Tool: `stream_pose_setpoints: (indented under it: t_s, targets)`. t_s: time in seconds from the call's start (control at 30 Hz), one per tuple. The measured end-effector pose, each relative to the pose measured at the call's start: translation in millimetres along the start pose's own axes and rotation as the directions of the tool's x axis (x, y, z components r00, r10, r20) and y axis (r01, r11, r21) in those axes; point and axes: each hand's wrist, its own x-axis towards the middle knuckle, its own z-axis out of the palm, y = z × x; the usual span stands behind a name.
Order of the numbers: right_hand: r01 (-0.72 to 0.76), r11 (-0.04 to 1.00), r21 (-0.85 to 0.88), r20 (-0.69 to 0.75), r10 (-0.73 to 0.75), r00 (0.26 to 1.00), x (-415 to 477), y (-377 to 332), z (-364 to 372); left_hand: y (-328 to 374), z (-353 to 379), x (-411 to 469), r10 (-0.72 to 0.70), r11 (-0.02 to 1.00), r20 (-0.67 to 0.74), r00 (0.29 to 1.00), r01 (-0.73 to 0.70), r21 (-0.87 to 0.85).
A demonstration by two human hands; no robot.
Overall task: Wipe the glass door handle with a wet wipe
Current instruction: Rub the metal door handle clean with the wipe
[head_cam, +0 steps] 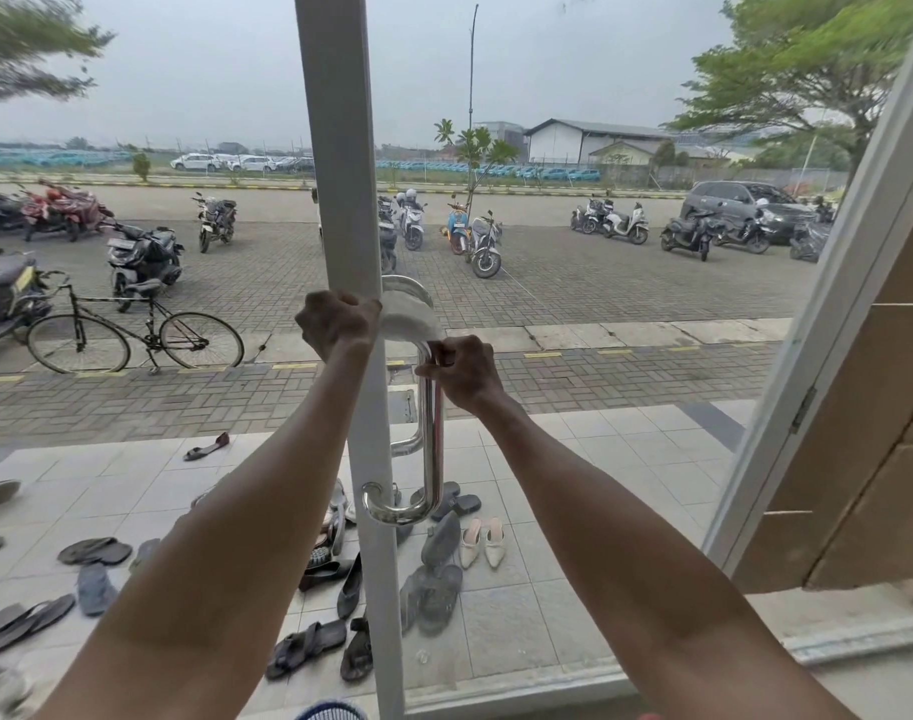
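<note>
Blurred wet wipe (408, 315) looped over door handle (433, 439) top bend, left hand (337, 322) fingertips hidden, fist clenching wipe's left end, right hand (462, 374) pinching right end, forearms outstretched

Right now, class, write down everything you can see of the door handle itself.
The door handle is a polished, chrome-looking tube bent into an upright D, mounted on the door's white frame. A white wet wipe is draped over its top bend, held between the left hand and the right hand, which also touches the vertical bar. The lower bend is bare.
</note>
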Motion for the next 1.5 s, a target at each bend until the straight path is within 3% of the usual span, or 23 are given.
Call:
stream_pose_setpoints:
  t_s: [0.27,0.7,0.9,1.03,1.13,1.3,1.5]
  targets:
    - [-0.009,1.000,0.011,0.011,0.009,1.000,-3,-1,0,5,-17,-8,0.017,1.000,0.158,0.987,-0.013,-0.028]
    - [0.045,0.999,0.031,-0.006,-0.045,0.999,-2,1,5,1,0,17,-0.186,0.968,0.082,0.979,0.197,-0.156]
    - [0.020,0.998,0.060,-0.015,-0.020,1.000,0,6,7,-7,2,26,-0.360,0.828,0.277,0.891,0.442,-0.344]
    - [0.025,0.996,0.082,-0.030,-0.023,0.999,-4,3,8,-16,5,25,-0.357,0.716,0.491,0.795,0.570,-0.403]
    - [0.013,0.997,0.078,-0.027,-0.011,1.000,-6,3,9,-25,6,25,-0.321,0.728,0.553,0.769,0.574,-0.376]
    - [-0.003,0.997,0.078,-0.036,0.006,0.999,-7,1,7,-38,-4,14,-0.221,0.731,0.582,0.782,0.528,-0.432]
    - [0.022,0.999,0.034,-0.044,-0.021,0.999,-10,-2,10,-89,-18,6,-0.153,0.778,0.472,0.868,0.400,-0.484]
